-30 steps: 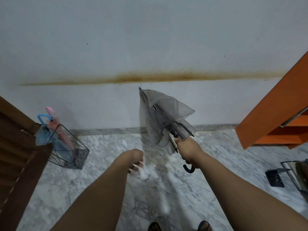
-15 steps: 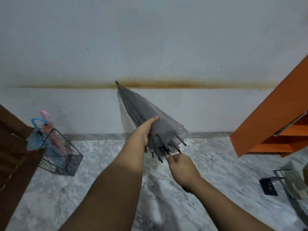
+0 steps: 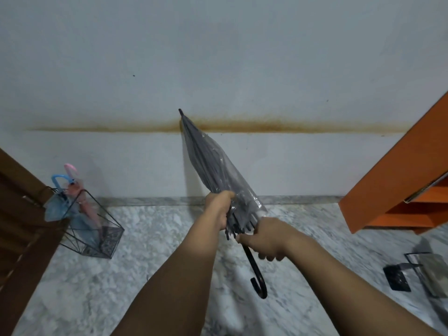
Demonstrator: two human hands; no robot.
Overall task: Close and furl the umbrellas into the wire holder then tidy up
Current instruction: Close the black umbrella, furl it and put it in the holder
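Observation:
A grey see-through umbrella (image 3: 208, 161) is closed and points up and left, its tip in front of the wall. My left hand (image 3: 219, 209) grips the gathered canopy near the rib ends. My right hand (image 3: 264, 240) holds the shaft just below the ribs, and the black hooked handle (image 3: 257, 275) hangs beneath it. The black wire holder (image 3: 106, 226) stands on the floor at the left by the wall. Inside it are a blue umbrella (image 3: 58, 204) and a pink umbrella (image 3: 82, 202), both closed.
A dark wooden louvred door (image 3: 21, 226) stands at the left edge beside the holder. An orange cabinet (image 3: 400, 185) juts in at the right. A black wire frame and a dark flat object (image 3: 397, 277) lie on the marble floor at the right.
The loose canopy has been gathered into a tight furl. My left hand rose from below, touched the canopy, and now grips it. The right hand slid up the shaft, baring the hooked handle.

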